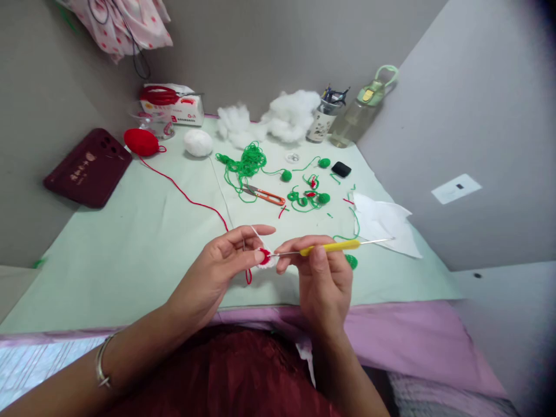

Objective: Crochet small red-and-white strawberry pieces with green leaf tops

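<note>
Near the front of the table, my left hand (232, 255) pinches a small red and white crochet piece (264, 258) between thumb and fingers, with white yarn over its raised index finger. A red loop of yarn hangs below the piece. My right hand (324, 275) is closed round the yellow handle of a crochet hook (332, 248), whose metal tip points left and meets the piece. Red yarn leads back to a red ball (141, 142), and white yarn leads to a white ball (198, 143).
Orange snips (264, 195) lie mid-table beside tangled green yarn (249, 161) and small green crochet pieces (324, 198). White stuffing (291, 116), a pen cup (322, 120) and a bottle (358, 113) stand at the back. A maroon case (89, 168) is at left, white tissue (384, 223) at right.
</note>
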### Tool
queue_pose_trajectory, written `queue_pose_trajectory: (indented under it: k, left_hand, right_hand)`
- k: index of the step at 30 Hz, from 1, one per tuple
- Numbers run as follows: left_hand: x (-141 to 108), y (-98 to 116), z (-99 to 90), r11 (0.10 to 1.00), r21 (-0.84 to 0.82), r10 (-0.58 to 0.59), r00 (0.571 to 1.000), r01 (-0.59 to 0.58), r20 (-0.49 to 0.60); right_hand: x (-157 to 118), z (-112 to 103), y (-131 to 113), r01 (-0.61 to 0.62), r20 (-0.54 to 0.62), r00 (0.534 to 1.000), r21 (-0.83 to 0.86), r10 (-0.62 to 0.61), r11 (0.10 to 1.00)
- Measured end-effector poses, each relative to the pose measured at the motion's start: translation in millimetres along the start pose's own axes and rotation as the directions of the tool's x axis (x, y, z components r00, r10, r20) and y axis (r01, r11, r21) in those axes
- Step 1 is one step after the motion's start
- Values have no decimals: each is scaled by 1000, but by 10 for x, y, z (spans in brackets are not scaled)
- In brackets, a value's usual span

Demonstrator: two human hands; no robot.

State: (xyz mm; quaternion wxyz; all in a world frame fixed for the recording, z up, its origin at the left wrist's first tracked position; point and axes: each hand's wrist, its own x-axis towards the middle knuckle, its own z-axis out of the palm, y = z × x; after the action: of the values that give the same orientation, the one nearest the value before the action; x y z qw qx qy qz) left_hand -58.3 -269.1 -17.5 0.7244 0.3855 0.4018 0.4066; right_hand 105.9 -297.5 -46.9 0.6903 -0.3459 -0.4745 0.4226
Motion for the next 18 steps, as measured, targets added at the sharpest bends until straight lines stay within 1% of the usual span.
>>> queue_pose_trajectory:
  k: [1,3,5,7,9,11,13,14,15,16,18]
  left_hand:
    - [-1,-1,-2,1000,6,7,1000,-7,1]
    - [-5,-4,-7,999,15,31,1000,-31,-2]
    - [-9,-11,-9,999,16,46,999,-45,-6]
    - [-11,-21,-5,999,15,52,999,-52,-13]
    - [-13,-32,7,998,10,62,998,-62,-18]
    - [-15,-40,20,998,-20,64,998,-64,-19]
    - [-15,-40,22,996,-88,27,1000,-27,-2]
    - [-11,-38,17,991,-133,-16,1000,18,18]
    - [-6,-35,8,982,-176,-67,997,73,41]
    - [0,-30,-4,969,-214,-114,992,124,62]
    - [14,-22,-24,950,-256,-165,983,182,85]
  right_hand:
    - [-14,3,-17,19,-6,1000,-55,-20,998]
    - [-43,4,-49,97,2,995,-203,-99,974]
    - [-65,-3,-70,220,66,975,-343,-210,913]
    - [-80,-12,-75,348,164,938,-437,-307,830]
    - [-95,-15,-62,453,263,891,-526,-369,720]
    - [-115,-9,-38,534,354,844,-631,-404,562]
    - [-132,4,-15,575,422,809,-709,-409,408]
    - [-136,10,-8,579,432,804,-724,-409,375]
    - [-135,15,-5,570,417,810,-723,-412,390]
    - [-127,19,-6,546,374,829,-705,-416,453]
    - [-94,23,-17,444,213,889,-611,-405,655]
